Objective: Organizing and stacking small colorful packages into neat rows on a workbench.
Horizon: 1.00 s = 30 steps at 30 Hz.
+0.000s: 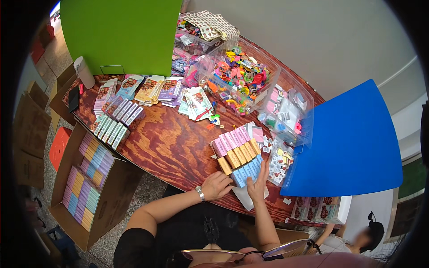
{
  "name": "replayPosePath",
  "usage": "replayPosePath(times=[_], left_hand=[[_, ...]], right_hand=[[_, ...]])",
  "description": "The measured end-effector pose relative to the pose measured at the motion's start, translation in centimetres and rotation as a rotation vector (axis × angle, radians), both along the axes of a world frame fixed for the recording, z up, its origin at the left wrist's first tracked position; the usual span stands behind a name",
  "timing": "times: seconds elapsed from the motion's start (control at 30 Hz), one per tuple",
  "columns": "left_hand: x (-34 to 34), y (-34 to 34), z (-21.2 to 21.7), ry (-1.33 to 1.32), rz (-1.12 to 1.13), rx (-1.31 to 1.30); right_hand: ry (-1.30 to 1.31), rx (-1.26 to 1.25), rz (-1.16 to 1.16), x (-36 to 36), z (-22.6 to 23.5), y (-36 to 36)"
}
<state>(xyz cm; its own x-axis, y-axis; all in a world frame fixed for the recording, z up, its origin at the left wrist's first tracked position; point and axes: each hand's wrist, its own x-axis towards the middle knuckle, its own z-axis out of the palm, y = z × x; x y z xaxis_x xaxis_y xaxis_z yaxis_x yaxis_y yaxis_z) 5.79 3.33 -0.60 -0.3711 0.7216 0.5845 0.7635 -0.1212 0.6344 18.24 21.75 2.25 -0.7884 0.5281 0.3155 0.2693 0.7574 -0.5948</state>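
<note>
Small boxes stand in rows in front of me: a pink row (pixel 232 139), an orange row (pixel 239 156) and a light blue row (pixel 247 170) closest to me. My left hand (pixel 216 186) lies at the left end of the blue row, its fingers slightly bent and loosely apart, tips near the corner box. At the right end of the same row, my right hand (pixel 258 185) is held upright with fingers stretched out, its palm side toward the boxes. A white sheet (pixel 248 198) lies partly under my right hand at the table edge.
Clear bins with colourful small toys (pixel 243 76) and packets (pixel 286 111) line the far side. Flat cartons (pixel 149 89) and green boxes (pixel 111 130) stand left. A cardboard box (pixel 111 201) of packed boxes is beside the table. Green (pixel 118 35) and blue (pixel 348 143) panels flank it.
</note>
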Motion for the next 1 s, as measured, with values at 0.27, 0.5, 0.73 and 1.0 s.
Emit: replayPosePath(times=[0.27,0.5,0.73,1.0], left_hand=[[-2.1,1.5,-0.4,-0.085,-0.044,0.013],[-2.7,0.2,-1.1,-0.001,0.039,0.054],[-4.4,-4.3,0.2,-0.115,0.172,-0.027],[-5.8,-4.9,-0.9,-0.081,0.2,-0.044]], right_hand=[[0.069,-0.016,-0.046,-1.5,-1.7,-0.5],[0.09,-0.065,0.079,-4.6,-1.3,-1.9],[0.102,-0.102,0.212,-9.2,-1.4,-4.6],[0.12,-0.051,0.256,-10.5,-1.7,-3.8]])
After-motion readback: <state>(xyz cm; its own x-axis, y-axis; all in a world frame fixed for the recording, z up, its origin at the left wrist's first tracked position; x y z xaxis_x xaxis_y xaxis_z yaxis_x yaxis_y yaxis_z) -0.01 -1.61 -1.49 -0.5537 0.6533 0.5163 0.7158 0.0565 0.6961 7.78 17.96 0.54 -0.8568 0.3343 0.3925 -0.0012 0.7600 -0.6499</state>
